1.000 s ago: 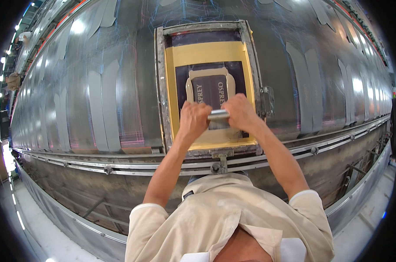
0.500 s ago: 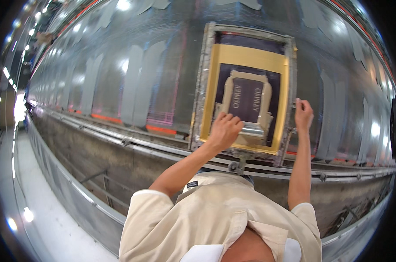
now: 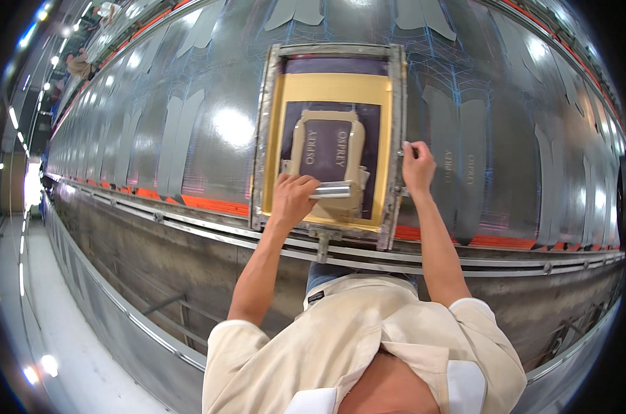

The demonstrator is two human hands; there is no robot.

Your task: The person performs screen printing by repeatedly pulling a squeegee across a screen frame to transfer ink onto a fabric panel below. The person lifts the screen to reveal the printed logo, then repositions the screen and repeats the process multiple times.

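So the left hand (image 3: 293,198) is wrapped around the left end of a shiny metal bar (image 3: 335,190), knuckles up, and the bar's other end sticks out free toward the right. The bar is inside the big frame (image 3: 263,131), crossways over the lower part of the dark screen (image 3: 325,148), with beige paste (image 3: 337,205) just below it and smeared up both sides. Yellow tape (image 3: 333,86) runs around the border.

The right hand (image 3: 419,168) is curled up at the frame's right side, fingertips at or just beside the edge. Can't tell if it's actually pinching the frame or a fitting there.

The frame sits on the long table (image 3: 223,165), with grey pieces (image 3: 442,138) lying flat on either side.

My take on handling: the bar looks stiff and solid, with a bit of heft for its size, and probably slick if paste gets on it. I'd hold it by the ends, one hand each if both are free, so it stays level. The frame looks rigid and fairly heavy, so grab the outer sides. The screen is likely the delicate bit, so I'd keep fingers off it.
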